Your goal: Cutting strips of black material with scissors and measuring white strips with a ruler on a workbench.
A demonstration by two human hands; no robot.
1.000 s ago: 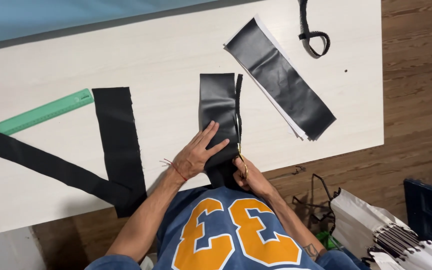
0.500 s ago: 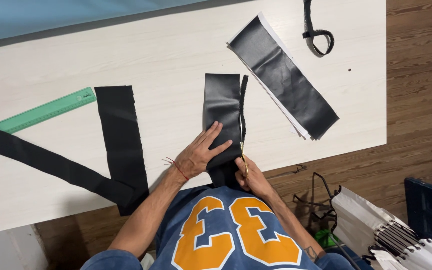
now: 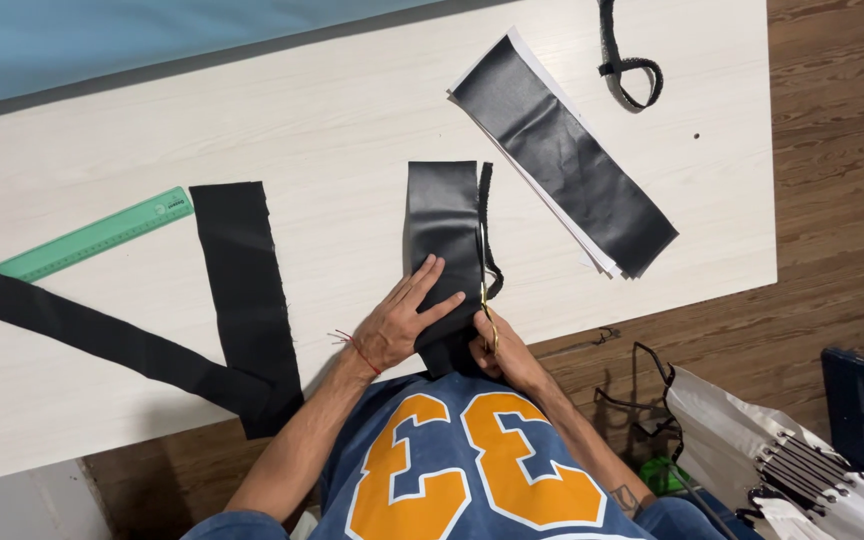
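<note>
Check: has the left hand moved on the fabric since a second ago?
No. The left hand stays flat on the black fabric piece, same spot relative to the table edge.

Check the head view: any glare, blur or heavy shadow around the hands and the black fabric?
Head view: even light, sharp throughout; soft sheen on the black fabric piece under the left hand; right hand with scissors unblurred; only faint shadows on the white table.
</note>
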